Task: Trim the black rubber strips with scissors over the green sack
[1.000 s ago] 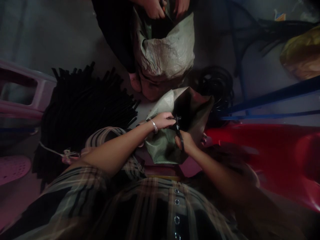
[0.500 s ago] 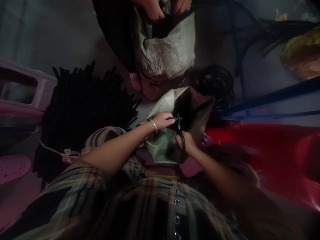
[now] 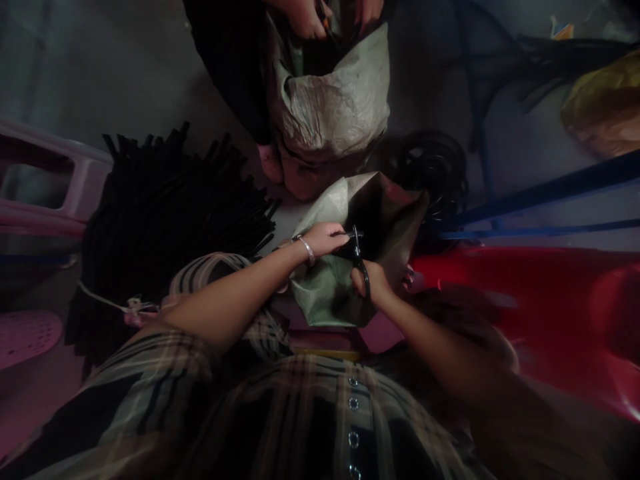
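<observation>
Over the mouth of a greenish sack point(image 3: 320, 293), my left hand point(image 3: 324, 239) pinches a thin dark strip point(image 3: 356, 235), whose ridged end sticks out to the right past the fingertips. A bracelet circles that wrist. My right hand point(image 3: 374, 283) grips black-handled scissors point(image 3: 358, 257), with the blades pointing away from me and crossing the strip close to my left fingertips. Dark shadow fills the sack below, so its contents cannot be made out.
Left of me lies a big bundle of black strips point(image 3: 170, 200) beside a pink plastic stool point(image 3: 90, 180). Across from me, a co-worker's hands point(image 3: 305, 17) work over a larger sack point(image 3: 335, 113). A black coil point(image 3: 433, 170), blue bars point(image 3: 540, 193) and a red surface point(image 3: 530, 300) lie to the right.
Both my hands have shifted very slightly left, along with the strip and scissors. The co-worker's hands have moved a little over the larger sack.
</observation>
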Demonstrator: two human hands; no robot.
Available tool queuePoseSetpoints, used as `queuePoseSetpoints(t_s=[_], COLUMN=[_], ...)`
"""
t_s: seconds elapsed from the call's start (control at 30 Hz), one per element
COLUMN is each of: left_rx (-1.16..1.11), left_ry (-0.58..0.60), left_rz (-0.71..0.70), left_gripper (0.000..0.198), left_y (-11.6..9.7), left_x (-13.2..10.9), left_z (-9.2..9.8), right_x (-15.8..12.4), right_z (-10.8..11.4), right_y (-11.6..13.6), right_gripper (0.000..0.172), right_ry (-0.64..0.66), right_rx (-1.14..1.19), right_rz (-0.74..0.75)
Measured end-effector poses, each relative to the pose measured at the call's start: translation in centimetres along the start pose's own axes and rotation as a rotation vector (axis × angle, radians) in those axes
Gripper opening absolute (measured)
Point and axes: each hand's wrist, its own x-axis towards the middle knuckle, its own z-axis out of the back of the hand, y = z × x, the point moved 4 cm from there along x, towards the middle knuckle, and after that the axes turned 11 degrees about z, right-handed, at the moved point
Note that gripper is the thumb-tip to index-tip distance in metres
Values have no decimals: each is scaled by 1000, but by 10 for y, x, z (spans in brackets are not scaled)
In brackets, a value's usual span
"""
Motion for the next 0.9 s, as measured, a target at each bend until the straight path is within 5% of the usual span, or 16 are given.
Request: queuePoseSetpoints(t_s=[0.9], left_rx=[-39], left_ry=[11], left_rz=[40], left_gripper=[16], left_y=[-3], left_x=[-2], left_z=[2], right_x=[8], right_z=[8], right_y=[2], right_gripper=[18], right_ry=[-32], right_rx=[-20], right_rz=[39])
